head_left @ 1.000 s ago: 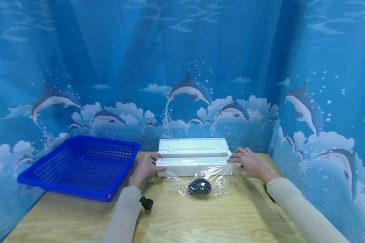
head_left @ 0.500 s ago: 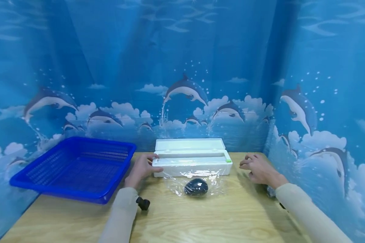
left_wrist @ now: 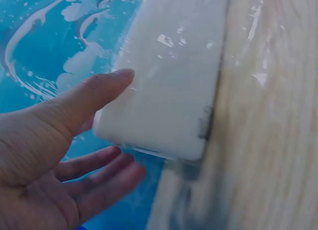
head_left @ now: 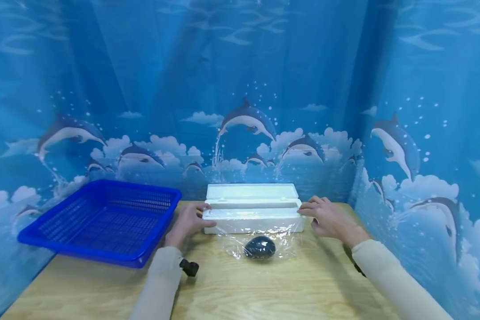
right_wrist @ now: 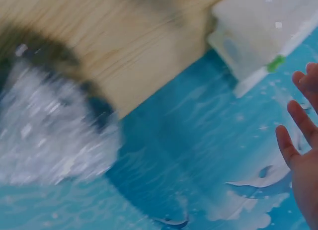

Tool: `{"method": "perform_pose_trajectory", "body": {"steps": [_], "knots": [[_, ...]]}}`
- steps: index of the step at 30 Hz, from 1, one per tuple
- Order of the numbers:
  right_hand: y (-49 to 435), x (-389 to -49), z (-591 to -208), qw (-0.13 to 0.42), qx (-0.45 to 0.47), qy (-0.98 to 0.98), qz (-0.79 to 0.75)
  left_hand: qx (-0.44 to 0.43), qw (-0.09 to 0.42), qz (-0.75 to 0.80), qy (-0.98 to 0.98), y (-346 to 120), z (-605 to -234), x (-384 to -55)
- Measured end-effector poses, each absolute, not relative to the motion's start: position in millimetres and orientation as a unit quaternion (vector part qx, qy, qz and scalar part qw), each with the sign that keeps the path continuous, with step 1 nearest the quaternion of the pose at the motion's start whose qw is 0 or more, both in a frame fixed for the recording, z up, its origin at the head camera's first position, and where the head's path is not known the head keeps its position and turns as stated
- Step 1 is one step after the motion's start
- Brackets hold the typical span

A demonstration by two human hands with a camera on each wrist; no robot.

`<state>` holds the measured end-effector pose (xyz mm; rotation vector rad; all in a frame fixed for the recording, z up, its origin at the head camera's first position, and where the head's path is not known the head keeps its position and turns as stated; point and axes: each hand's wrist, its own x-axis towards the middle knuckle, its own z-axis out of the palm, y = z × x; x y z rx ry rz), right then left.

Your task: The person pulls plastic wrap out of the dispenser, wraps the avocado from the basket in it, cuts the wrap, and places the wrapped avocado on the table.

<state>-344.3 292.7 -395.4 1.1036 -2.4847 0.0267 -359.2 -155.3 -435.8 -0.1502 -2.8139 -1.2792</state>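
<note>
A white plastic-wrap dispenser (head_left: 228,227), its lid (head_left: 252,191) raised at the back, stands on the table. Clear film (head_left: 285,244) hangs from it over a dark, glossy, egg-shaped thing (head_left: 260,247). My left hand (head_left: 190,222) holds the dispenser's left end, thumb (left_wrist: 112,86) on the film-covered front; the lower fingers lie loose past the end. My right hand (head_left: 326,218) is at the right end, fingertips right at the top edge in the head view. In the right wrist view, a green tab (right_wrist: 276,63) shows on the dispenser beside its extended fingers.
A blue plastic basket (head_left: 138,258) stands at the left of the wooden table (head_left: 240,293). Dolphin-print curtains (head_left: 164,111) enclose the back and sides. Blurred, crumpled clear plastic (right_wrist: 59,135) appears close to the camera in the right wrist view.
Half a second ago my right hand was off the dispenser to the right, with the green tab exposed; it has come back left to the end. My left hand stays on the left end.
</note>
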Motion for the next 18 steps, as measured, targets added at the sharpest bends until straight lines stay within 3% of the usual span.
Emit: {"method": "perform_pose_trajectory", "body": {"steps": [4,10,18], "knots": [[272,-336,-388,0.193,0.394,-0.897,0.052,-0.058,0.048,-0.389,-0.918,-147,-421,-352],[239,-321,-383,0.118,0.396,-0.895,0.167,-0.175,0.101,-0.380,-0.903,-113,-393,-331],[204,-298,-391,0.013,0.390,-0.890,0.236,-0.283,0.014,-0.316,-0.905,-64,-404,-304]]}}
